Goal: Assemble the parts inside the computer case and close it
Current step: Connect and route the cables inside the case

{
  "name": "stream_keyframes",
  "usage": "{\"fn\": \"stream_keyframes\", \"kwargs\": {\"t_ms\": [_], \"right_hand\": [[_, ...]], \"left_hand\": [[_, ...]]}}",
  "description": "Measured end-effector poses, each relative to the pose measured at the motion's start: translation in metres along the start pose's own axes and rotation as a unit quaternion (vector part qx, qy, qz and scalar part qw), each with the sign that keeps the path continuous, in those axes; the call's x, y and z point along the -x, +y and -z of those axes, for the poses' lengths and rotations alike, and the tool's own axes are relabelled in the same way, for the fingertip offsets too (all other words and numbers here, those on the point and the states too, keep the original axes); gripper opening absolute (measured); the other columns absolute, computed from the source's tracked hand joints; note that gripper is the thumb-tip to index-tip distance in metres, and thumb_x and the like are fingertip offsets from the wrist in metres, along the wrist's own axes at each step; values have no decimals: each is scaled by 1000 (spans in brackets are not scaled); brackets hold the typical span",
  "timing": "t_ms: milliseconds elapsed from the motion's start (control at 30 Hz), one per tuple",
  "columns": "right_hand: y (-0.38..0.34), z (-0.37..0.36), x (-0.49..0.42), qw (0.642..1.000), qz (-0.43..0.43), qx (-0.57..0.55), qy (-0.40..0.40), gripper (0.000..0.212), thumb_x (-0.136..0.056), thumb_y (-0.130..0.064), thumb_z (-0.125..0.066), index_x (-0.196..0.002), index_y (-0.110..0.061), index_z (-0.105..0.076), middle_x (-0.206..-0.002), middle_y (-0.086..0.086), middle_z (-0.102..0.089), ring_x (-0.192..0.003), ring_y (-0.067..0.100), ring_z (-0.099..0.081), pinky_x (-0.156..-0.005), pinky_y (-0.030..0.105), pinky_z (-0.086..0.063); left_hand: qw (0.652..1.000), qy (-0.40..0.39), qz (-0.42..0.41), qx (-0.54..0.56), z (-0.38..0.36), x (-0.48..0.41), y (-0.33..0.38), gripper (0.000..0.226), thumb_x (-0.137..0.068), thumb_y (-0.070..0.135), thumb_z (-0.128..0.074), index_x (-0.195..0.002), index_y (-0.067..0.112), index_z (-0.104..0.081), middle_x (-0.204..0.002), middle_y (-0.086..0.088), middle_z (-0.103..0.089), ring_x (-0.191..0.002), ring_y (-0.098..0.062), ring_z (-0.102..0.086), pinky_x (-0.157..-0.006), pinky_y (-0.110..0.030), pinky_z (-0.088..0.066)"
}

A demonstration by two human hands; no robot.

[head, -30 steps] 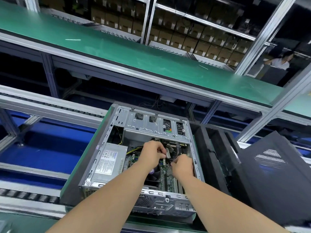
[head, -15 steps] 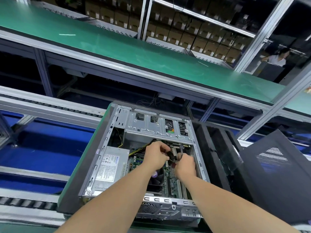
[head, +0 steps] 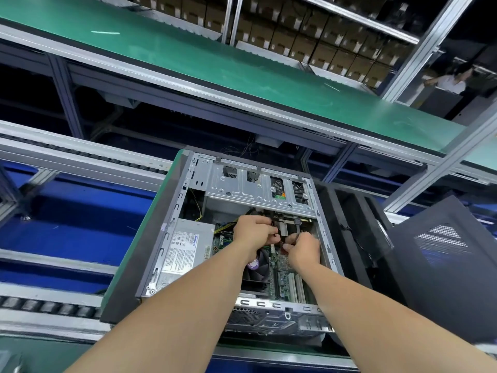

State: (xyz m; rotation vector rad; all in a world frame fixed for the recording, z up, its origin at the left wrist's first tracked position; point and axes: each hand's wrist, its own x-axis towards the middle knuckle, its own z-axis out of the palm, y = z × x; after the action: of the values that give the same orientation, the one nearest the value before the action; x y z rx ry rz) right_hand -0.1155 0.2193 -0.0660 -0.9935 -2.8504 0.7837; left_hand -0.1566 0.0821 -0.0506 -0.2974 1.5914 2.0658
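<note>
Both hands pinching, left hand (head: 251,232) and right hand (head: 304,251), a floppy cable (head: 297,228) between them; I'd grip near its plug.

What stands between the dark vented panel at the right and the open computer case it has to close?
Both hands do: the left hand and right hand reach into the computer case, gripping a black cable above the motherboard, with the forearms crossing its open side. The dark vented panel leans apart, right of the case.
</note>
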Motion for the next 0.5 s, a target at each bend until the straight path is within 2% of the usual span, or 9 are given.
{"fn": "stream_keyframes", "kwargs": {"t_ms": [100,167,234,334,434,500], "right_hand": [[-2,2,3,1000,2,-2,5,9,-94,-6,-66,-97,-8,-74,-108,17,-72,-100,33,-68,-84,32,-52],[-4,-1,4,999,-11,-18,27,14,-94,-3,-63,-90,-15,-66,-112,17,-67,-94,32,-65,-80,31,-50],[-6,-2,3,999,-13,-28,24,10,-94,-8,-66,-91,-17,-64,-115,17,-64,-93,31,-62,-80,29,-47],[-2,-4,-2,999,-4,-34,15,7,-93,-17,-73,-94,-14,-68,-114,18,-65,-95,30,-61,-80,26,-43],[2,-6,-2,1000,9,-24,11,12,-94,-19,-74,-96,-12,-65,-112,18,-65,-84,23,-51,-77,26,-40],[1,-8,-4,1000,7,-20,14,12,-94,-16,-73,-100,-12,-64,-114,18,-63,-83,25,-54,-77,27,-42]], "left_hand": [[1000,-24,3,11,-2,0,0,31,-84,-13,-72,-112,-3,-65,-101,-28,-72,-71,-34,-73,-74,-35,-64],[999,-38,2,11,-3,-1,0,32,-85,-14,-69,-115,-4,-63,-104,-29,-70,-75,-34,-72,-73,-32,-64],[999,-44,1,20,-4,-1,1,33,-86,-15,-68,-116,-4,-62,-107,-30,-69,-80,-35,-72,-74,-32,-63],[998,-50,4,48,-6,0,3,26,-88,-17,-63,-107,1,-60,-102,-29,-68,-83,-36,-70,-69,-28,-63],[995,-61,20,75,-6,1,4,16,-92,-16,-60,-90,0,-60,-94,-24,-65,-86,-35,-69,-68,-28,-63],[995,-63,26,79,-6,-3,4,19,-93,-15,-58,-86,2,-59,-98,-23,-64,-92,-36,-68,-70,-28,-62]]}}
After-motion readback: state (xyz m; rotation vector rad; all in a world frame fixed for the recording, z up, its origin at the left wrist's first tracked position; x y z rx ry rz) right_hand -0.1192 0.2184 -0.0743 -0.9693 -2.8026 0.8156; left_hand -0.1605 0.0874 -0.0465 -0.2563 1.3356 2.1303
